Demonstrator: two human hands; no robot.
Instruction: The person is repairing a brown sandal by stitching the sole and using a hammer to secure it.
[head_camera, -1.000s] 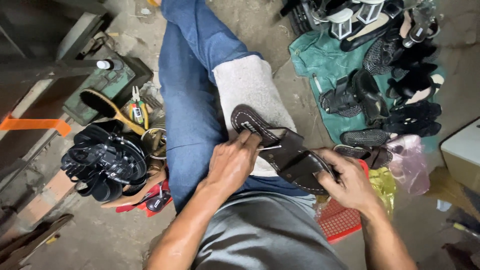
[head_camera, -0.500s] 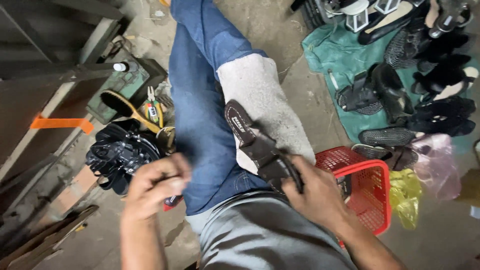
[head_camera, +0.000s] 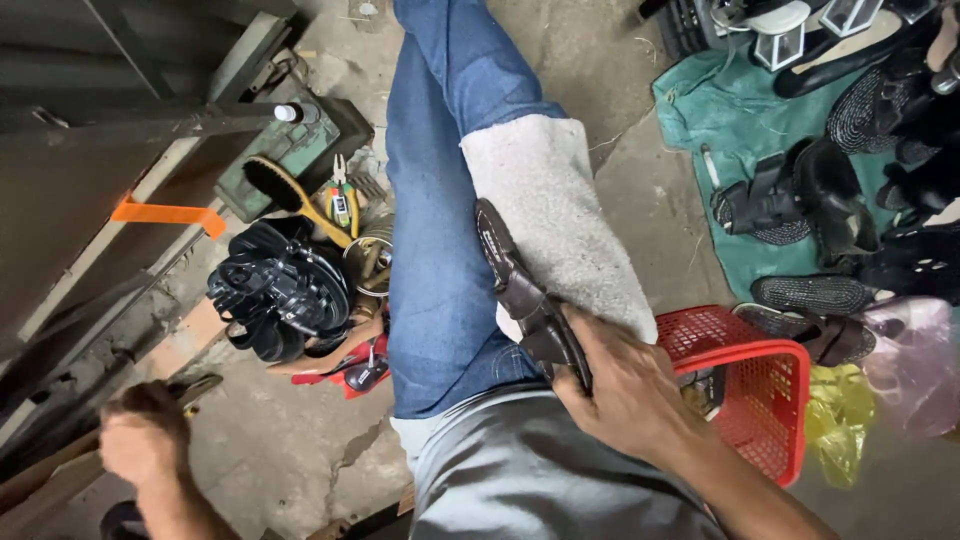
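My right hand (head_camera: 625, 385) grips a dark brown strapped sandal (head_camera: 518, 290) by its heel end, holding it on edge against a grey cloth (head_camera: 555, 205) that lies over my jeans-clad thigh (head_camera: 435, 240). My left hand (head_camera: 140, 435) is far out at the lower left, near the floor, closed around something dark at a long wooden or metal piece; I cannot tell what it holds.
A red plastic basket (head_camera: 765, 395) stands by my right hip. Several black shoes and sandals (head_camera: 840, 200) lie on a green cloth (head_camera: 735, 110) at right. A pile of black straps (head_camera: 280, 290), a brush (head_camera: 285, 190), pliers (head_camera: 343, 200) and a green box (head_camera: 310, 140) sit at left.
My left hand has left the sandal and swung down to the far lower left. My right hand has turned the sandal on edge and keeps hold of it.
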